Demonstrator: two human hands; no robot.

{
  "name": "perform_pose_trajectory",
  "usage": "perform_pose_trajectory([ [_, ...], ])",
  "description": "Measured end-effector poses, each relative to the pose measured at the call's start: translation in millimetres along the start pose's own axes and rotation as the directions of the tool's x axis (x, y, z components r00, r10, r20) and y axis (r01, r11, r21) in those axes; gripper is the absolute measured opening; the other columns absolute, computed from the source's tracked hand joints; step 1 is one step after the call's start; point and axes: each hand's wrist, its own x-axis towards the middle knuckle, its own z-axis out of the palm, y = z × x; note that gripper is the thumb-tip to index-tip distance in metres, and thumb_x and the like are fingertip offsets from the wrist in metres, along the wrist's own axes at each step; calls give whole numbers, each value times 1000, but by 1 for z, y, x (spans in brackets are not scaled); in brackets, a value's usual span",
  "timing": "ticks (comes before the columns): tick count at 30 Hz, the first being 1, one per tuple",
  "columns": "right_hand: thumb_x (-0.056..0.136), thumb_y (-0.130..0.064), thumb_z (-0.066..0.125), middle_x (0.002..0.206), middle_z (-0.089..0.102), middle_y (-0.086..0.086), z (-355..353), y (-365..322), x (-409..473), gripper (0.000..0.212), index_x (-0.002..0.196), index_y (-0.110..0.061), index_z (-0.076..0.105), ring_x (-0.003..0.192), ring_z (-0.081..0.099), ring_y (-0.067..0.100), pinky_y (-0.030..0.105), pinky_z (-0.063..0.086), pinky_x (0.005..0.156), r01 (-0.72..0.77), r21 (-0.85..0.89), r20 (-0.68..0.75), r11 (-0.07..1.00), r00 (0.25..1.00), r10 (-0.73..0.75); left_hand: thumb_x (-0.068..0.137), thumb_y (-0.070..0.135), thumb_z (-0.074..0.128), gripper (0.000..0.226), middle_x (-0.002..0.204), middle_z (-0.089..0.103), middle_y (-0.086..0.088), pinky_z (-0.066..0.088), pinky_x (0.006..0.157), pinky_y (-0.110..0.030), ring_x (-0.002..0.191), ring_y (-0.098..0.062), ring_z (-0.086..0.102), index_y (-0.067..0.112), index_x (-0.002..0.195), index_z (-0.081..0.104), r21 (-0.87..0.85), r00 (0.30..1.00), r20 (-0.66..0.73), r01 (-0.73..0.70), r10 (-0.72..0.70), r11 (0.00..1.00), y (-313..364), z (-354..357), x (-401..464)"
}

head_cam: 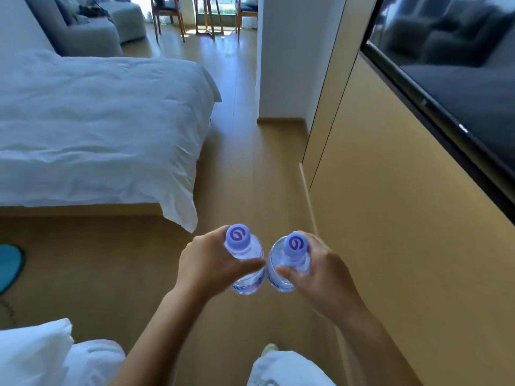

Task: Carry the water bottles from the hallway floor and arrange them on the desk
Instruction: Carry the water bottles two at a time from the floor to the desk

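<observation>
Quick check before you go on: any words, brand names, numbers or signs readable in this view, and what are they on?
No word or number reads clearly.
Left bottle's cap: purple swirl logo, no letters.
Right bottle's cap: the same swirl.
Left bottle's label: lettering, too blurred to read.
Right bottle's label: lettering, mostly hidden and too blurred to read.

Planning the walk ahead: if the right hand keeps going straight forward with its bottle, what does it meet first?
Probably nothing close: ahead of the right hand and its bottle lies open wooden floor. The first thing in line looks like the white wall end, though depth is unclear.
</observation>
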Motion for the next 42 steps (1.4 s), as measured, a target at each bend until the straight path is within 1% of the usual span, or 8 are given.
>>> perform_pose_trajectory([
  [6,72,-28,76,110,59,-12,-27,16,112,47,115,-22,58,100,57,11,22,42,83,40,-71,15,997,999,-39,43,60,66,33,67,58,36,39,56,-18,63,3,58,45,72,58,-10,997,-44,70,-70,998,24,13,93],
  [11,72,-30,77,107,59,-13,-29,22,193,46,113,-23,58,98,57,11,26,45,84,34,-71,34,997,999,-32,46,60,72,32,64,56,38,40,55,-18,64,3,58,43,68,57,-8,996,-37,81,-81,997,29,15,170],
  [14,72,-30,77,105,59,-14,-22,20,248,45,112,-24,59,97,58,11,29,47,84,27,-58,49,998,998,-24,50,54,77,29,60,58,32,36,52,-15,63,6,57,43,66,55,-14,997,-19,70,-70,997,28,15,225],
  [18,71,-30,76,102,59,-14,-7,10,330,41,108,-26,59,94,58,11,30,47,83,16,-44,44,999,999,-14,51,52,78,31,62,62,19,43,56,-19,65,-3,60,36,69,59,-27,999,2,32,-32,999,23,3,313],
  [22,72,-28,76,99,59,-14,1,-8,418,37,105,-28,58,91,58,11,32,49,81,-1,-49,27,999,1000,2,48,59,65,35,69,64,15,51,66,-27,71,-9,61,36,73,57,78,997,63,-56,51,995,30,-19,407],
  [28,73,-26,77,101,60,-10,9,-28,535,41,109,-21,59,93,59,11,29,49,81,-27,-3,-31,1000,999,27,46,58,65,35,69,63,14,51,68,-29,72,-11,61,35,69,55,72,997,60,-61,56,996,29,-48,533],
  [35,72,-27,77,96,59,-15,12,-21,669,38,106,-24,59,90,58,8,25,47,78,-60,18,-22,998,998,60,46,63,66,42,65,63,13,48,63,-27,69,-10,60,32,72,59,99,998,58,-43,38,994,26,-46,670],
  [42,74,-32,74,103,59,-10,-8,-12,839,39,109,-24,59,95,56,13,33,48,83,22,-63,32,998,999,-20,45,61,64,45,67,65,12,48,63,-26,70,-9,61,28,76,62,99,999,31,-26,23,995,56,-31,827],
])
